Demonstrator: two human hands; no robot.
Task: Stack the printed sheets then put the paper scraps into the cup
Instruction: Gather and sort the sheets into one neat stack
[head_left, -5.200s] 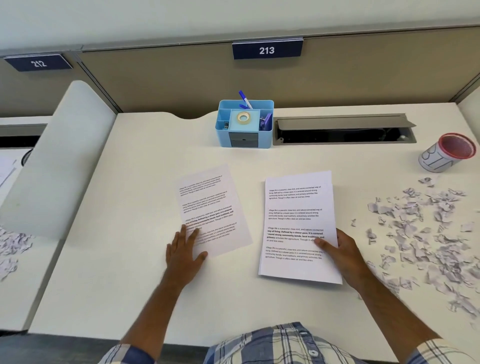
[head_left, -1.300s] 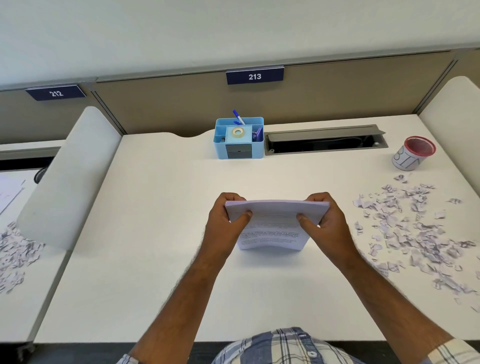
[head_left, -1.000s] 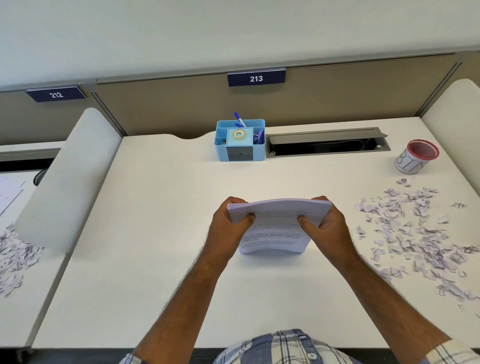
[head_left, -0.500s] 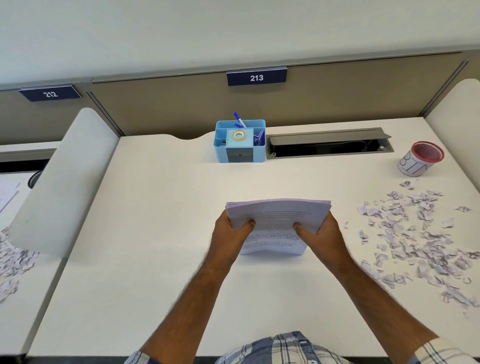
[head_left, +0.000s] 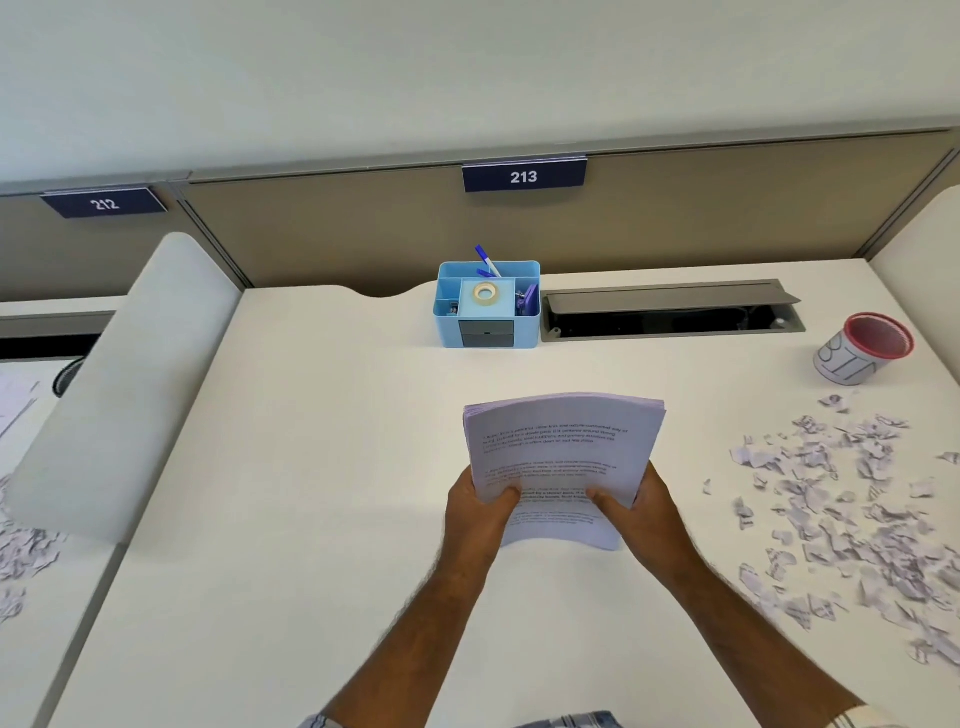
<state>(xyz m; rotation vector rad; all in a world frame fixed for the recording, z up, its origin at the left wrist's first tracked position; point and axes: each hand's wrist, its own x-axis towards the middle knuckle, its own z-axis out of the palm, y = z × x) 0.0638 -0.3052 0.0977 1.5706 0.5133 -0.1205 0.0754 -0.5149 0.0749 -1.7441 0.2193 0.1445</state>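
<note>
Holding the stack of printed sheets (head_left: 563, 457) by its near end, both hands are occupied: left hand (head_left: 480, 512) and right hand (head_left: 636, 512) each curl round a lower side, thumbs pressed on the top page. Stack stands on edge on the desk (head_left: 322, 467), in front of the blue organiser (head_left: 487, 306), bowed across its width and leaning toward the organiser.

Paper scraps (head_left: 852, 519) lie spread to the right of the stack, untouched. Cup (head_left: 862, 348) sits beyond them, right of the organiser, tilted or on its side with its red rim toward the camera; cannot tell which.

Risks, as judged:
- Far edges look slightly fanned. Laid down like this, the sheets could end up uneven.
- Grip is low on a tall, floppy stack; loosening the thumbs could let top pages slide or flop forward.
- Setting the stack down to the right could trap or scatter scraps.
- Light cup may roll or shift when scraps are pushed in.
</note>
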